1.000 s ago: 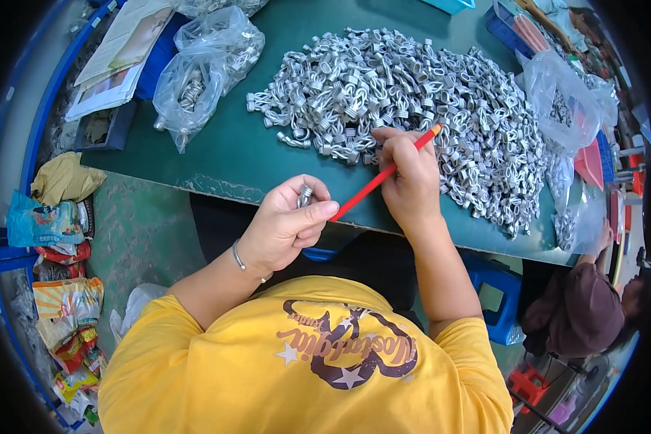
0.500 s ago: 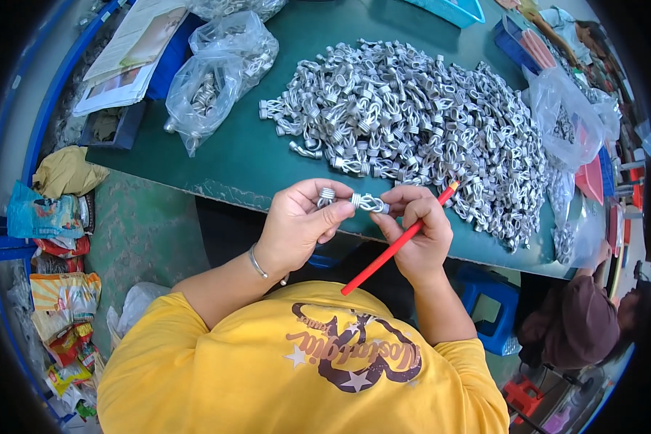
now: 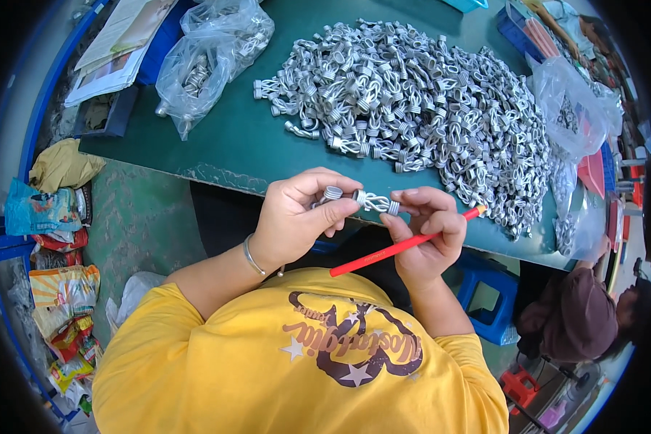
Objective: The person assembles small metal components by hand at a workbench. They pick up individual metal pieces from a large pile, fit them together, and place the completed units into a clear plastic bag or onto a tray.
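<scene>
Just in front of the table edge, my left hand (image 3: 300, 213) pinches a silver metal fitting (image 3: 375, 202) with ribbed ends and twisted loop strands. A second silver piece (image 3: 331, 194) sits among the same hand's fingers, partly hidden. My right hand (image 3: 430, 235) is curled around a red pencil (image 3: 383, 254), which slants up to the right with its pale tip near the pile. The right thumb and forefinger are parted around the fitting's right end; whether they touch it I cannot tell. Beyond both hands lies a large pile of like silver fittings (image 3: 405, 101).
The pile lies on a green table (image 3: 217, 155). Clear plastic bags of metal parts (image 3: 213, 65) lie at the left, with papers (image 3: 119, 54) beside them. Another plastic bag (image 3: 568, 108) stands right of the pile. A blue stool (image 3: 488, 296) and a person in dark clothing (image 3: 579, 311) are at the right.
My right thumb and forefinger have spread apart at the fitting's right end. The red pencil has shifted right at its tip and lies flatter. My left hand keeps its pinch.
</scene>
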`<state>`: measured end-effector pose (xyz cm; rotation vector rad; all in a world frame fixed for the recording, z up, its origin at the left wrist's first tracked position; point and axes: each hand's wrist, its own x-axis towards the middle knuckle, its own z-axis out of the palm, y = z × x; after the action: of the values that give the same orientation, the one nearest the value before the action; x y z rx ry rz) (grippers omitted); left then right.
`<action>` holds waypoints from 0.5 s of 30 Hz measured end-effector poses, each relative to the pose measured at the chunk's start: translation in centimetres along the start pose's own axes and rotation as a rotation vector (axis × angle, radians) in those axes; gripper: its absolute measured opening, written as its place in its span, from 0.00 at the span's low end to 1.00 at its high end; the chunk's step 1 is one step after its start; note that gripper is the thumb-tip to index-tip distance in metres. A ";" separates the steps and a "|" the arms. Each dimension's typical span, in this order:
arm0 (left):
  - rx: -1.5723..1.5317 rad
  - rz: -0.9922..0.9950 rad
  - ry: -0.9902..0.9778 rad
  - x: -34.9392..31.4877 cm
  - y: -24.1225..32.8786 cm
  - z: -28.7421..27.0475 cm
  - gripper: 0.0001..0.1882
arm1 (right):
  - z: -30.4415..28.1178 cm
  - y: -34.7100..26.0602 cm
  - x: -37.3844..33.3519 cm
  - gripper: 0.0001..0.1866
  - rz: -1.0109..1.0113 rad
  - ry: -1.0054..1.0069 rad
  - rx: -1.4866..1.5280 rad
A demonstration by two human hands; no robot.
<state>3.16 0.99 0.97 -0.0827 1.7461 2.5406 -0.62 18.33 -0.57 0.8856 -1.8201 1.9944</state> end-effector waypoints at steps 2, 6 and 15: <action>-0.095 -0.101 -0.004 0.0 -0.1 0.0 0.09 | 0.1 -0.4 0.0 0.24 -0.058 0.005 -0.034; -0.265 -0.240 -0.035 -0.2 -0.3 -0.1 0.11 | 0.8 -1.0 0.2 0.24 -0.130 -0.033 -0.113; -0.637 -0.351 0.013 -0.4 0.4 -2.2 0.08 | 1.5 2.1 3.3 0.13 -0.166 -0.174 -0.505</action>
<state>3.53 -1.19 0.62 -0.3911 0.7678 2.6930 -4.04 15.89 -0.21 1.0230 -2.1241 1.2985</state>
